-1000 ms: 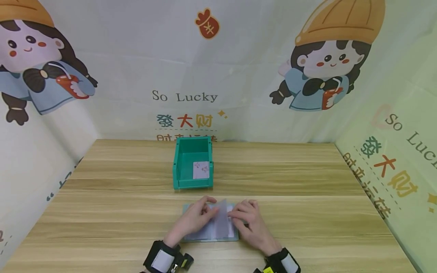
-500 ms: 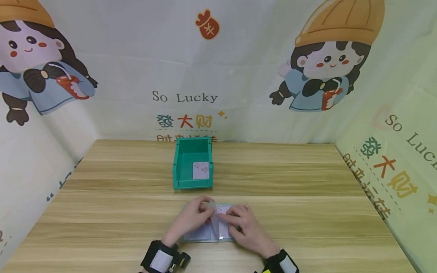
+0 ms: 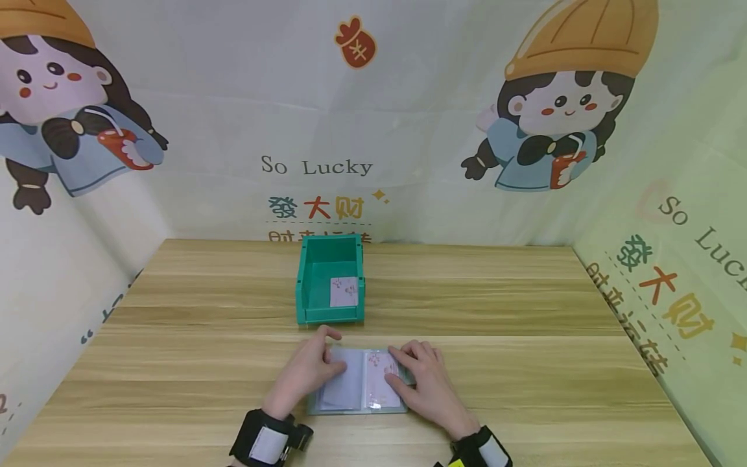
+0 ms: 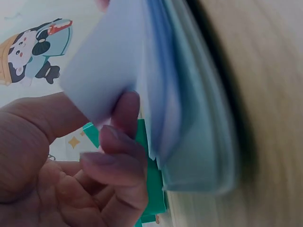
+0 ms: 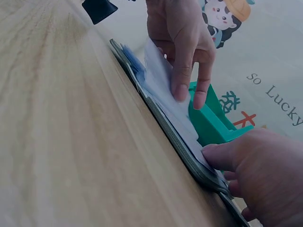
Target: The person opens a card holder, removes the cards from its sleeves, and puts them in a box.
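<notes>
A small card album [image 3: 357, 410] lies spread on the wooden table, with clear sleeves and a pale-green cover. On its right side, a pink patterned card [image 3: 379, 389] shows in a sleeve. My left hand [image 3: 303, 373] is at the left half, its thumb on a whitish album page [image 4: 111, 56]. In the left wrist view this page stands lifted between thumb and fingers. My right hand [image 3: 428, 386] rests at the right half, thumb and index fingertip touching the sleeved page. Its other fingers lie by the outer edge, partly hidden in the right wrist view [image 5: 270, 175].
Behind the album stands a green open-fronted bin [image 3: 329, 314] with a pinkish patterned card [image 3: 343, 292] inside. A printed cloth [image 3: 420, 130] hangs along the back and sides of the table [image 3: 496, 292].
My left hand has carried the translucent page from right to left and moved left with it. The patterned card on the right side is now uncovered. My right hand has shifted little.
</notes>
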Tool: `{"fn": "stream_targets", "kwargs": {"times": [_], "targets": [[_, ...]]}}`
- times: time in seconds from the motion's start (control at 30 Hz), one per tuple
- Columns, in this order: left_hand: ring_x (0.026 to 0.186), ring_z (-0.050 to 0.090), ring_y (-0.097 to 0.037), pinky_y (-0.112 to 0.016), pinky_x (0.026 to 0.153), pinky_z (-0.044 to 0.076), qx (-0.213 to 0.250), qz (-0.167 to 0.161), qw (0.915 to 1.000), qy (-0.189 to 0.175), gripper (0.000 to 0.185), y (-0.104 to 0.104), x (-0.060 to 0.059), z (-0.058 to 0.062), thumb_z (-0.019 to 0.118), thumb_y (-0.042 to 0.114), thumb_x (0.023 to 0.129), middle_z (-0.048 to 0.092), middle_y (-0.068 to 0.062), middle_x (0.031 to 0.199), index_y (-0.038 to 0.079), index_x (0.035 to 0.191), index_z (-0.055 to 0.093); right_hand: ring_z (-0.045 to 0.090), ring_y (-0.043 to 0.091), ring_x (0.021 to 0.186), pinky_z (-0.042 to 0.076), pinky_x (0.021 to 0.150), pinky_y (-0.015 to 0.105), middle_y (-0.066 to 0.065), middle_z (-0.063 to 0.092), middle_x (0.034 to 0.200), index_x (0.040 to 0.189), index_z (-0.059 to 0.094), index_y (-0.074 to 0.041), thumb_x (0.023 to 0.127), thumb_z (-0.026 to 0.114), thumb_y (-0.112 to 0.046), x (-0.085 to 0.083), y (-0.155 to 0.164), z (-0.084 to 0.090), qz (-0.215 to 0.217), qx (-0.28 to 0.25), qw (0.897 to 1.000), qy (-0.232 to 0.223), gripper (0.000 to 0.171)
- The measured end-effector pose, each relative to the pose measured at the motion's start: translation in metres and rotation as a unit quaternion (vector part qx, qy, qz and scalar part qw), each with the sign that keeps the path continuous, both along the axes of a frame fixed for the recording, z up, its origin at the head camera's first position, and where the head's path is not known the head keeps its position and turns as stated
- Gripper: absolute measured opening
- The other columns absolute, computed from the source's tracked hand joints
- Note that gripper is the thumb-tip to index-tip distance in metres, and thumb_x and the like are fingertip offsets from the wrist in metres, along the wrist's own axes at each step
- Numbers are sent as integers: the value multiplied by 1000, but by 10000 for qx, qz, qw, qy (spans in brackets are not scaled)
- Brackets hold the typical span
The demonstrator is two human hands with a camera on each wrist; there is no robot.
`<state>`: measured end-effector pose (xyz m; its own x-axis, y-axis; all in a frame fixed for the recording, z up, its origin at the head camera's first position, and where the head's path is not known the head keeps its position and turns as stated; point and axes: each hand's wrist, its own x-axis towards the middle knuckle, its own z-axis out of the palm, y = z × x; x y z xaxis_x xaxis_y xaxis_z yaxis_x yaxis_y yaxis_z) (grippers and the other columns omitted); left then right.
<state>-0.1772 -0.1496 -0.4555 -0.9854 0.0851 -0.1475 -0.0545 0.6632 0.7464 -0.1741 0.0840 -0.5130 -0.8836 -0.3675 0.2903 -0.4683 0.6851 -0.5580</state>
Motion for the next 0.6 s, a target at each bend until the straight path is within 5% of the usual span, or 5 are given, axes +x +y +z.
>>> {"fn": "stream_targets", "kwargs": {"times": [0.17,0.37,0.5,0.6], "targets": [[65,48,-17,-29,57,37,-296,58,9995,111,45,0,2,4,78,3,81,52,-5,74,3,121,58,45,14,99,35,95,42,0,58,107,130,67,-5,89,75,-27,-2,1,2,-14,-43,9995,-313,47],[93,53,-24,-41,80,50,-1125,1,9905,789,37,7,3,3,83,1,75,57,-11,102,6,107,66,44,17,107,34,99,44,2,56,115,138,60,-2,86,78,-33,-5,8,9,420,-65,9951,-892,63],[87,56,-20,-38,79,50,-1091,-438,9871,1088,21,15,5,1,79,0,77,61,-8,95,5,96,70,42,16,106,34,96,41,2,55,115,141,56,-2,83,80,-36,-7,9,10,337,-128,9934,-1089,71],[84,56,-16,-34,76,49,-801,-810,9890,939,12,21,7,-1,76,7,83,63,-5,91,5,94,72,42,15,104,34,95,40,1,55,112,141,56,-3,81,82,-38,-7,8,8,194,-76,9946,-1018,74]]}}
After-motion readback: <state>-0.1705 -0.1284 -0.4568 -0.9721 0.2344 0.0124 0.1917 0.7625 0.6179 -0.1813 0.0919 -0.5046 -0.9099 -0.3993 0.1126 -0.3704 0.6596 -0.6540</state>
